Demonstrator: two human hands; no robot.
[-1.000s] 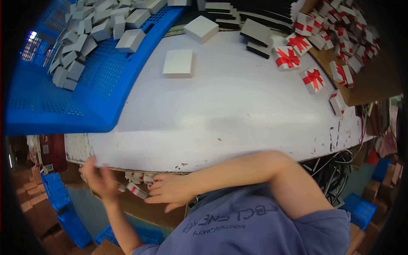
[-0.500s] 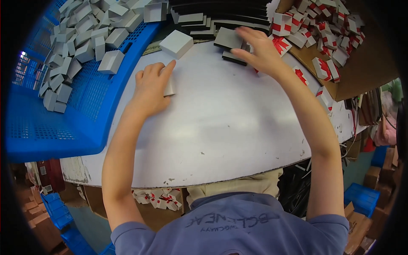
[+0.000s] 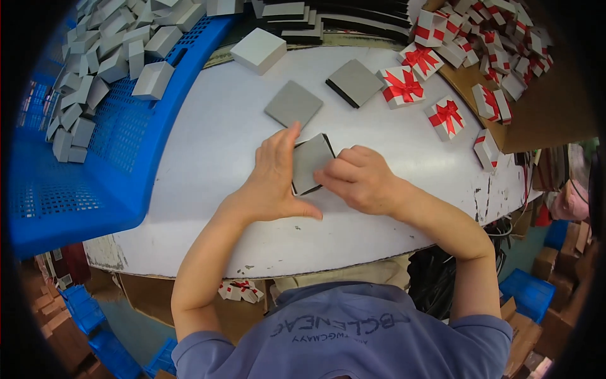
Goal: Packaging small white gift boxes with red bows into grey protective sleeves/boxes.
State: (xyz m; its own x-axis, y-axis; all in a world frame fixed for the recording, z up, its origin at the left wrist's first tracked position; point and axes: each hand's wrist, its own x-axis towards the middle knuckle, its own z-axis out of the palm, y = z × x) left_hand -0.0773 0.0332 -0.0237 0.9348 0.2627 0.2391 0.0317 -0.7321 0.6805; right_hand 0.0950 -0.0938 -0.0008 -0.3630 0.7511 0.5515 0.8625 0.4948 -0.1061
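In the middle of the table, my left hand (image 3: 273, 180) cups the left side of a small white box (image 3: 294, 187), its thumb stretched along the near side. A square grey pad with black edges (image 3: 310, 163) lies at the box's opening, slightly askew. Against the pad's right edge press the curled fingers of my right hand (image 3: 358, 178). How deep the pad sits in the box is hard to see. Just beyond my left fingers lies a loose grey pad (image 3: 294, 104). Farther right is another grey pad (image 3: 355, 82) with a black edge.
An empty-looking white box (image 3: 259, 50) stands at the back. On the left, a blue crate (image 3: 142, 183) holds many white boxes. White lids with red bows (image 3: 402, 87) lie at the right, beside a cardboard carton (image 3: 536, 120) of similar pieces. Black-and-grey strips (image 3: 353, 25) are stacked at the far edge.
My right hand has come back from the far pads to the box, bringing a grey pad. My left hand has moved right and nearer with the box. Loose pads now lie apart on the table.
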